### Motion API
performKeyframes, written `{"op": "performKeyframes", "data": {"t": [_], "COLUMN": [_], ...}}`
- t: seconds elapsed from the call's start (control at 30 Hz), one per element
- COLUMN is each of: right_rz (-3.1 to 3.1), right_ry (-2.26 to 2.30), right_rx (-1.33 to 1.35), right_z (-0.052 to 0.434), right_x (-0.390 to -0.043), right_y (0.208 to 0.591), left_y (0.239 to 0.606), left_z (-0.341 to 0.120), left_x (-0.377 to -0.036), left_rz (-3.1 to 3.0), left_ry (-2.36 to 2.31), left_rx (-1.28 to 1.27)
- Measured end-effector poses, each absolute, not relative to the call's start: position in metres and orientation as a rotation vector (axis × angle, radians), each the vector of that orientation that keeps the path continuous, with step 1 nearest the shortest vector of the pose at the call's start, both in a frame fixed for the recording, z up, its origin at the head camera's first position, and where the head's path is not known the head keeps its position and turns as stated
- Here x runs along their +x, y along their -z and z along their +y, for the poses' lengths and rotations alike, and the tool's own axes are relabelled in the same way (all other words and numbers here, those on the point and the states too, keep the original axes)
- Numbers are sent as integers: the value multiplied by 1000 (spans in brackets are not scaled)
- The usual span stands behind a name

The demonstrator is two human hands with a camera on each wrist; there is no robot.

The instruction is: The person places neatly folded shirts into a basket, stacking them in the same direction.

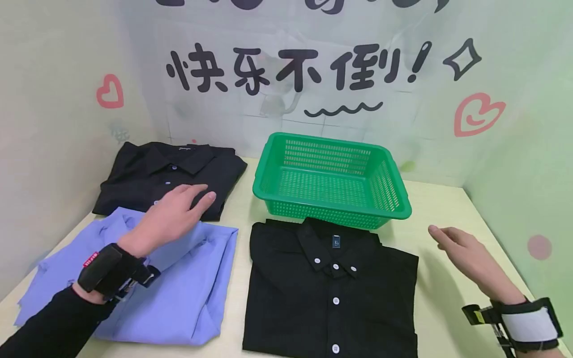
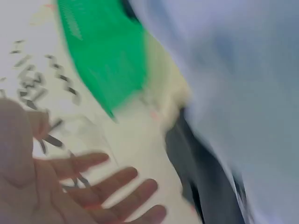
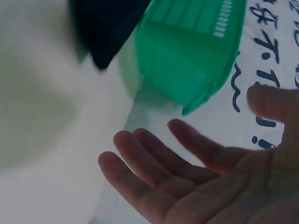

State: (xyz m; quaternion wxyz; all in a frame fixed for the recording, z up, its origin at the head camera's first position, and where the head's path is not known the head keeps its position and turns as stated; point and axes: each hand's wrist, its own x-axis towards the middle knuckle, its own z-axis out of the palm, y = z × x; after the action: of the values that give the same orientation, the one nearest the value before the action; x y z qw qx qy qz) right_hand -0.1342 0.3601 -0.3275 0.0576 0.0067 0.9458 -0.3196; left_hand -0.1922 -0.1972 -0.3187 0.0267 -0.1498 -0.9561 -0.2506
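My left hand [image 1: 172, 214] hovers with relaxed fingers over a blue folded shirt [image 1: 179, 293], overlapping the lower edge of a black folded shirt [image 1: 130, 174] behind it. In the left wrist view its fingers [image 2: 126, 182] are spread and nothing lies in the palm. On the right, my right hand [image 1: 470, 253] is held above the table, fingers loosely extended. The right wrist view shows its palm [image 3: 219, 191] bare. Between the hands lies another black folded shirt [image 1: 291, 293], collar away from me, with white buttons and a small neck label.
A green plastic basket [image 1: 331, 214] with perforated walls stands behind the middle shirt, its inside bare. Fabric walls with lettering and hearts enclose the pale table [image 1: 447, 209] at the back and both sides.
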Motion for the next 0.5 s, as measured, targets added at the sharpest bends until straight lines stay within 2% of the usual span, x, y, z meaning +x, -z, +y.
{"op": "performKeyframes", "data": {"t": [0.17,0.33,0.5], "right_rz": [2686,2453,2299], "right_ry": [1300,1492,1568], "right_rx": [60,63,81], "right_z": [359,357,349], "right_x": [-126,-124,-121], "right_y": [334,337,347], "left_y": [313,311,319], "left_z": [-158,-119,-93], "left_x": [-172,-150,-137], "left_rz": [-2888,-2895,-2962], "left_ry": [1284,1879,1978], "left_rx": [-452,-310,-166]}}
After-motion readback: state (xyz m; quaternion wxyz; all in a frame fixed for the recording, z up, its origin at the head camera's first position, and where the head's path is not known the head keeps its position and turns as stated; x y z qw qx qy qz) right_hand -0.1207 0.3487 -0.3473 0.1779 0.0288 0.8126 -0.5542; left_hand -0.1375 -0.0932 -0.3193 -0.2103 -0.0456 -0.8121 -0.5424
